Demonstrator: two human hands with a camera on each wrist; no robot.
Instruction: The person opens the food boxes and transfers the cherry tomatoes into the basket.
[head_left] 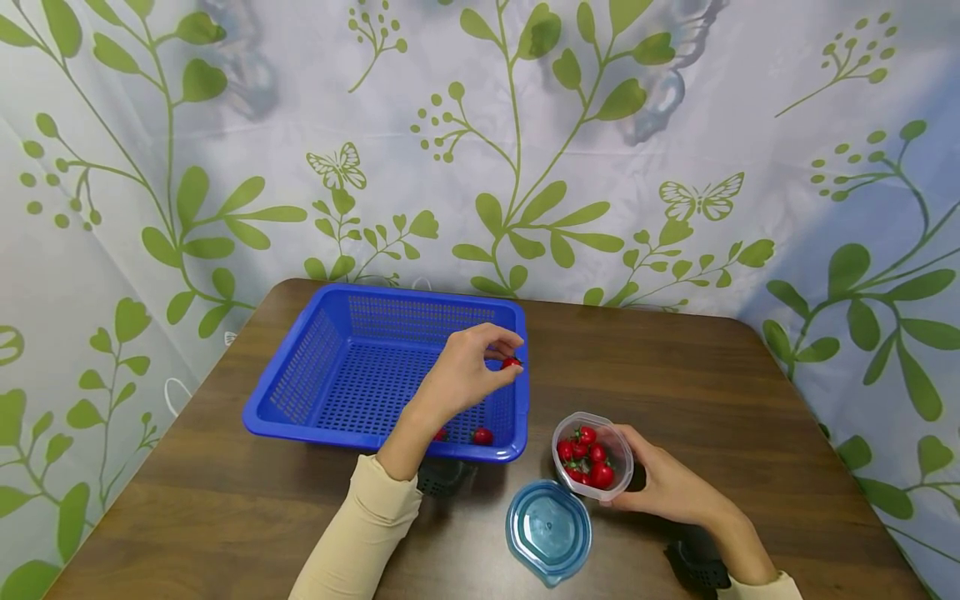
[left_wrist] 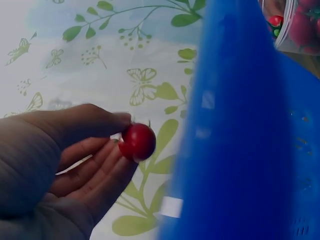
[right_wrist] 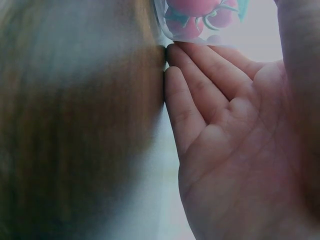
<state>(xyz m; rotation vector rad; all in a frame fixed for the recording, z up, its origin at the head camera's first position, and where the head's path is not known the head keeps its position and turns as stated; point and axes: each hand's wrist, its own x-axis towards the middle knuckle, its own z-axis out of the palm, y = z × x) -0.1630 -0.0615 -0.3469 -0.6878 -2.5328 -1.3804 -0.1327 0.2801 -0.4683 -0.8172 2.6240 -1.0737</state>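
Observation:
My left hand (head_left: 468, 367) pinches a cherry tomato (left_wrist: 139, 141) between thumb and fingertips, above the right side of a blue plastic basket (head_left: 256, 417). Two more cherry tomatoes lie in the basket near its front wall, one of them a whole tomato (head_left: 482, 436), the other partly hidden by the left wrist. My right hand (head_left: 663, 479) grips the right side of a clear plastic container (head_left: 622, 479), thumb at the front and fingers behind. Several cherry tomatoes (head_left: 602, 476) with green stems fill part of the container. In the right wrist view, the fingertips are right at the container's base.
A round blue lid (head_left: 549, 527) with a tab lies on the wooden table (head_left: 645, 367), in front of the container and close to it. Behind the table hangs a white cloth (head_left: 420, 183) printed with green leaves and butterflies.

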